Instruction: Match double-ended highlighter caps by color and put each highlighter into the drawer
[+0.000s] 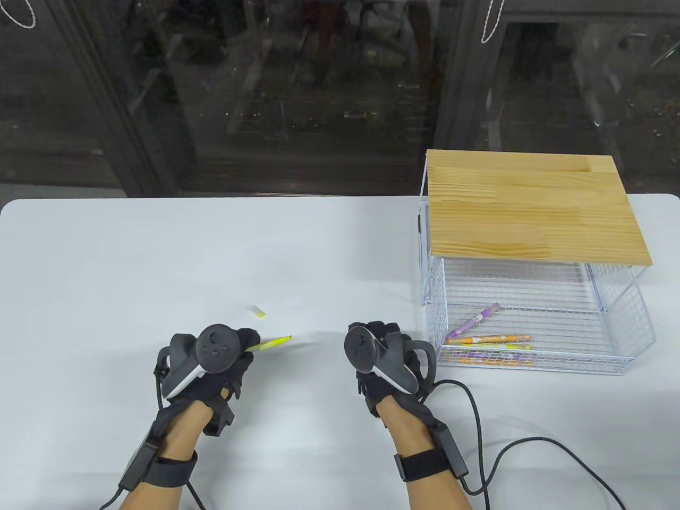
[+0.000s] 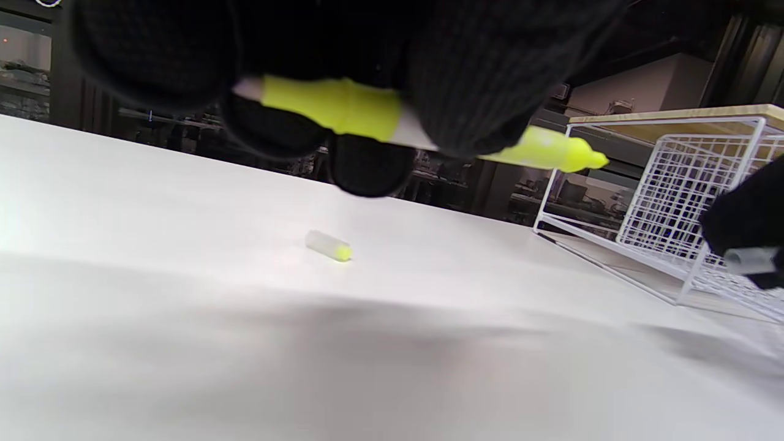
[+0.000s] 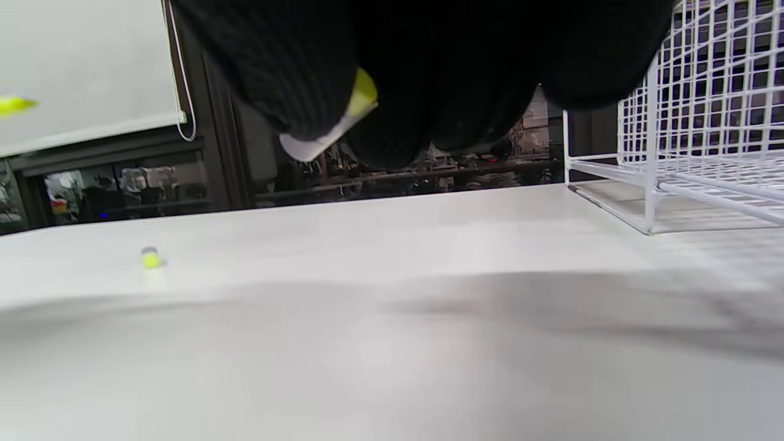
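Note:
My left hand [image 1: 234, 350] grips a yellow highlighter [image 1: 271, 343] above the table, its uncapped tip pointing right; in the left wrist view the highlighter [image 2: 343, 110] runs under my curled fingers [image 2: 478, 79]. My right hand [image 1: 380, 340] pinches a clear cap with a yellow end [image 3: 343, 119], seen only in the right wrist view. A second yellow-ended cap [image 1: 258, 311] lies loose on the table beyond the left hand, also showing as the loose cap [image 2: 329, 245] and the loose cap [image 3: 150, 257]. The white wire drawer [image 1: 536, 361] stands pulled out at the right, holding purple, orange and yellow highlighters [image 1: 489, 338].
The drawer belongs to a wire-frame unit with a wooden top [image 1: 531, 212] at the table's back right. A black cable [image 1: 531, 446] loops across the table from my right wrist. The white table [image 1: 159, 255] ends at dark glass doors behind.

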A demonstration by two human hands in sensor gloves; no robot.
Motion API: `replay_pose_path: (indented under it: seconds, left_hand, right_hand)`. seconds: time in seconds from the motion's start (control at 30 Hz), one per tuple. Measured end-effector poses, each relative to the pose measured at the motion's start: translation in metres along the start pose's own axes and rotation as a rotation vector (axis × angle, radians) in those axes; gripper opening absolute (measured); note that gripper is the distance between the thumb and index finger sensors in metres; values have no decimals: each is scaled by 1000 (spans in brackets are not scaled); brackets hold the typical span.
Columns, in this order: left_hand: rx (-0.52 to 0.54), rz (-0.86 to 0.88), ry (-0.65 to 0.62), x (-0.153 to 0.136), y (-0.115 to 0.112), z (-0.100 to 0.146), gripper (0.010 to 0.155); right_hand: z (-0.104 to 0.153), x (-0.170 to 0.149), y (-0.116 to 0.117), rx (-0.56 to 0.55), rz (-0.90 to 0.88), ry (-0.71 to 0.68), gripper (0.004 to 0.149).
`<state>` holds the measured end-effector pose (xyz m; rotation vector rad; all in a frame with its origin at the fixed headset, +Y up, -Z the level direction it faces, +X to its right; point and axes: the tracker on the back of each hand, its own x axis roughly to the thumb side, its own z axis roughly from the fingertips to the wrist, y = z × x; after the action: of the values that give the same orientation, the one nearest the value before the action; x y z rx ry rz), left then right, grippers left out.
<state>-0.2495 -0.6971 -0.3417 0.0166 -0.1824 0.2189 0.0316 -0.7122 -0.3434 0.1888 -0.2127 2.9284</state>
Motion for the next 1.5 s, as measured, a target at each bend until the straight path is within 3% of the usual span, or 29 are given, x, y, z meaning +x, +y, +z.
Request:
replay_pose_path:
  seconds: [0.2, 0.53, 1.5]
  left_hand:
    - [-5, -13, -32, 9, -4, 1, 49]
    - [18, -9, -90, 19, -5, 4, 49]
    - [10, 40, -184, 35, -12, 7, 49]
  right_hand:
    - [6, 1, -8, -40, -137, -66, 49]
    - [11, 12, -11, -99, -219, -144, 46]
    - [12, 20, -2, -8, -371, -206, 45]
